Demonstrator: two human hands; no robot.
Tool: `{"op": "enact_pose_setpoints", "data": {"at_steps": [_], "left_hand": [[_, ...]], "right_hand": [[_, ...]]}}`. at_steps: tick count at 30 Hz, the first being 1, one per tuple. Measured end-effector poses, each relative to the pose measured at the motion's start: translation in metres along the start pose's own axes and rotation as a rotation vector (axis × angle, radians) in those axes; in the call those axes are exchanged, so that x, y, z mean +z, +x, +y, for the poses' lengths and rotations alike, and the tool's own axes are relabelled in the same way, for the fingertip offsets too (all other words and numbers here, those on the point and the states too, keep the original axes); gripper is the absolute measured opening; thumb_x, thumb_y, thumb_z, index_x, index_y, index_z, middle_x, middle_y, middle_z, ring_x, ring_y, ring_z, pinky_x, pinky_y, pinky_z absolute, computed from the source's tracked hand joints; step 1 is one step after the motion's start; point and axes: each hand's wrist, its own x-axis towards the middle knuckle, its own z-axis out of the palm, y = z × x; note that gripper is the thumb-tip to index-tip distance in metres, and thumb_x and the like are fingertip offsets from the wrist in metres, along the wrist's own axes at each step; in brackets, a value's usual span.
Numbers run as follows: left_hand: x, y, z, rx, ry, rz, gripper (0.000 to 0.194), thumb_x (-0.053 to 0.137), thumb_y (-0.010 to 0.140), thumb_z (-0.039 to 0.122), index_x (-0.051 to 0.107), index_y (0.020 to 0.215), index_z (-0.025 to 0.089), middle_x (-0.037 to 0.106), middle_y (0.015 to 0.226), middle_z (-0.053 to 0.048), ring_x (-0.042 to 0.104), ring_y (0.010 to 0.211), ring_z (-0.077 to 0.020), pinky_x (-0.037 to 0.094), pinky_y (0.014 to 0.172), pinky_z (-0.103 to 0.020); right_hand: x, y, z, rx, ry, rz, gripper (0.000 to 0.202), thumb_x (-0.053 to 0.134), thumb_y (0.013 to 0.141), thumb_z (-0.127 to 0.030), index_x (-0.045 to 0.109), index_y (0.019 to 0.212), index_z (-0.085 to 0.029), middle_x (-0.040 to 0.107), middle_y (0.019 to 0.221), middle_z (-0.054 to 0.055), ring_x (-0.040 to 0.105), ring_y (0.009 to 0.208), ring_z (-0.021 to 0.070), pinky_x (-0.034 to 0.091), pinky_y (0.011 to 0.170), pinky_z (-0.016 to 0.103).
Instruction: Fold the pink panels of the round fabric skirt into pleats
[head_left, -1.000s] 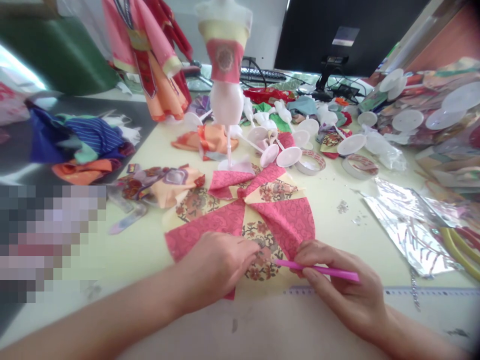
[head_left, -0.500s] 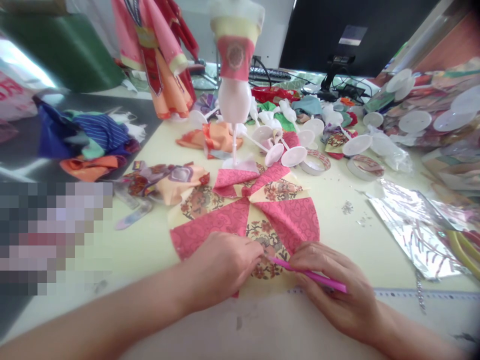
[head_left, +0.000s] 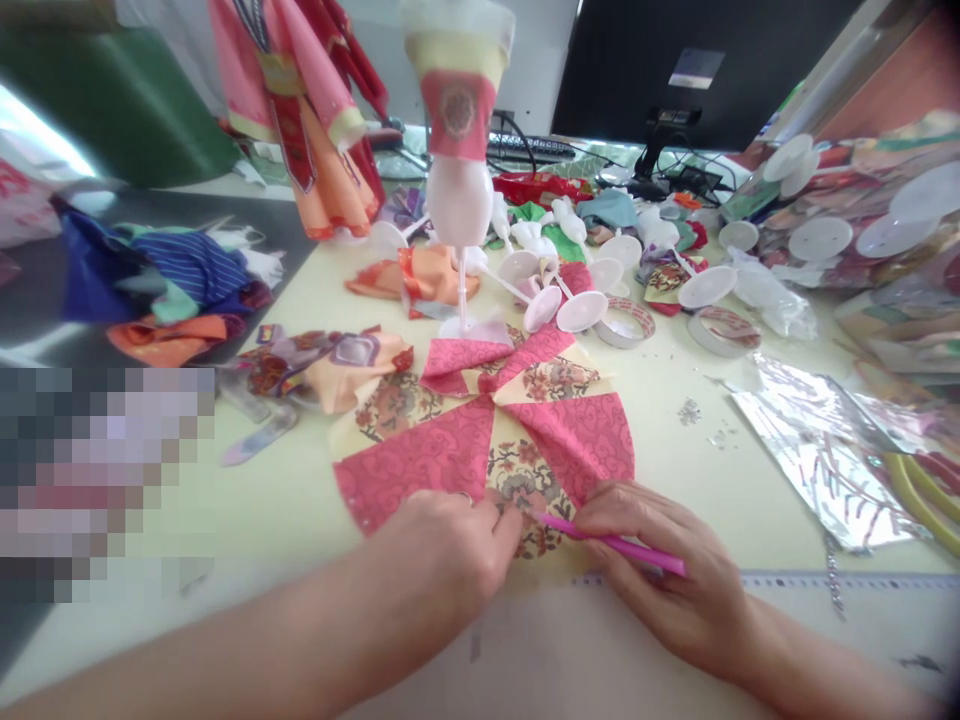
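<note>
A round skirt piece of pink and flowered cream cloth [head_left: 435, 445] lies spread on the table, gathered at its centre. My right hand [head_left: 660, 560] grips a slim pink pen [head_left: 641, 552], its tip pointing left at the flowered panel. Beside that tip is my left hand [head_left: 457, 540], its fingers pressed together low over the cloth. Whatever its fingertips pinch, if anything, is hidden or too small to make out. Behind the cloth stands a small white dress form [head_left: 459, 205] wearing a pink and cream bodice.
A ruler [head_left: 840, 582] runs along the front right. Farther right lie a silver sheet [head_left: 814, 450] and yellow-handled scissors [head_left: 911, 490]. Tape rolls [head_left: 724, 332], small shiny bits [head_left: 690, 411] and white doll stands [head_left: 581, 312] sit behind. Doll clothes [head_left: 322, 365] lie left, before a monitor [head_left: 697, 70].
My left hand has shifted slightly down and its wrist has turned, with the fingertips still near the pen tip. My right hand keeps its hold on the pen. The whole view has shifted slightly.
</note>
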Motion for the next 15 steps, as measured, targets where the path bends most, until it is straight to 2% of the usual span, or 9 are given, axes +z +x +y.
{"op": "enact_pose_setpoints", "data": {"at_steps": [6, 15], "left_hand": [[0.003, 0.000, 0.007, 0.018, 0.153, 0.064, 0.024, 0.053, 0.072, 0.007, 0.059, 0.094, 0.011, 0.060, 0.063, -0.001, 0.054, 0.044, -0.0175, 0.036, 0.034, -0.027], [0.009, -0.004, 0.014, 0.039, 0.277, 0.051, 0.035, 0.051, 0.075, 0.008, 0.057, 0.109, 0.008, 0.057, 0.062, -0.002, 0.055, 0.046, -0.0191, 0.040, 0.033, -0.029]], "right_hand": [[0.000, 0.001, -0.001, -0.003, -0.001, 0.003, 0.021, 0.050, 0.085, -0.002, 0.058, 0.100, -0.014, 0.060, 0.080, 0.006, 0.056, 0.071, 0.0165, 0.044, 0.061, 0.031], [0.000, 0.001, -0.001, 0.013, -0.001, -0.006, 0.018, 0.049, 0.086, -0.003, 0.057, 0.098, -0.014, 0.059, 0.079, 0.006, 0.056, 0.070, 0.0161, 0.044, 0.061, 0.030]]}}
